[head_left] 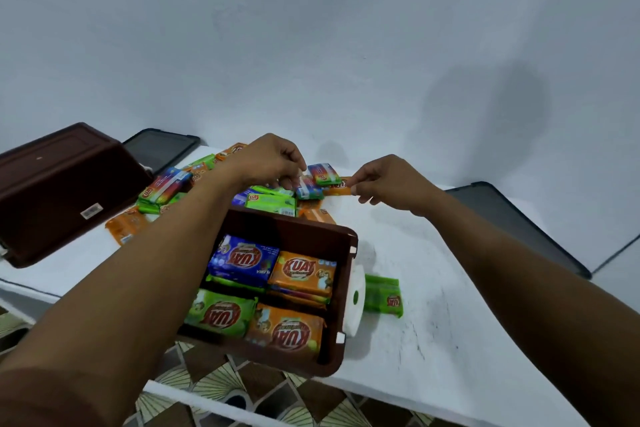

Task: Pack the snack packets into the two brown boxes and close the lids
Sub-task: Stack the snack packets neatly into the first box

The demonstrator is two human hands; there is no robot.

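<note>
An open brown box [346,239] sits at the table's near edge, partly overhanging it, and holds several blue, orange and green snack packets [301,276]. A second brown box [59,184] stands at the left, turned over or closed. Loose packets lie in a pile [270,199] behind the open box. My left hand [266,159] reaches over the pile and pinches a multicoloured packet [306,187]. My right hand [388,184] pinches the edge of an orange packet [341,185]. One green packet [384,295] lies alone to the right of the open box.
The white table [450,305] stands against a pale wall. A dark lid [159,147] leans at the back left and another dark lid [512,218] lies at the right edge. Patterned floor [242,388] shows below the table's front edge.
</note>
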